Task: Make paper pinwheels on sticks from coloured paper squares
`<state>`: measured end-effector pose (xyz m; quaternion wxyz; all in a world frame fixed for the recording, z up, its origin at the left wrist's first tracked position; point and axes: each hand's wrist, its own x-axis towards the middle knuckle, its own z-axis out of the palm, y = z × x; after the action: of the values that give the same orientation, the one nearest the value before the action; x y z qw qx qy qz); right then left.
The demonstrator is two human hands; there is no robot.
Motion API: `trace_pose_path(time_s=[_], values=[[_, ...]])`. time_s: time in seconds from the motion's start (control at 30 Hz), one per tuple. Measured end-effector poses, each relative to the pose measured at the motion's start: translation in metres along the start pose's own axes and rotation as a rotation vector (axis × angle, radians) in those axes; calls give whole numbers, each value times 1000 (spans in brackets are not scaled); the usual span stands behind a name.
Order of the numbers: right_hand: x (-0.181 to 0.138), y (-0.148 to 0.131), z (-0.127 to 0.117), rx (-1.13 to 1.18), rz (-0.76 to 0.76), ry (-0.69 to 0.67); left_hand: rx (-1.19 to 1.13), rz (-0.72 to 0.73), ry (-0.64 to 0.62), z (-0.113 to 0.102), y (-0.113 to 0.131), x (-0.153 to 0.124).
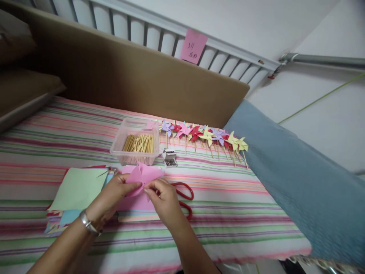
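The left fingers (133, 187) grip the pinwheel (142, 175) near the tub (118, 140); the right fingers (155, 185) pinch it by the centre. Light, steady pressure there should keep its folds together.

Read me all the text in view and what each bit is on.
"311", as best I can read it: handwritten on the pink note on the white slatted frame.
Handwriting below it, same note: too blurred to read.
Small open box: any print is too small to read.
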<state>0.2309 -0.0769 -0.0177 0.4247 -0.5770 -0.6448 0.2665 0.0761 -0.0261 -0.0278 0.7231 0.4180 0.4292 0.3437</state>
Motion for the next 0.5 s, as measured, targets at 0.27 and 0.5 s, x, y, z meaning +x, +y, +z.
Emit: trace_pose_path(time_s=[0.27,0.5], values=[[1,2,3,102,183,35,112,65,44,1,-1,2],[0,2,4,113,247,44,121,71,42,2,-1,2]])
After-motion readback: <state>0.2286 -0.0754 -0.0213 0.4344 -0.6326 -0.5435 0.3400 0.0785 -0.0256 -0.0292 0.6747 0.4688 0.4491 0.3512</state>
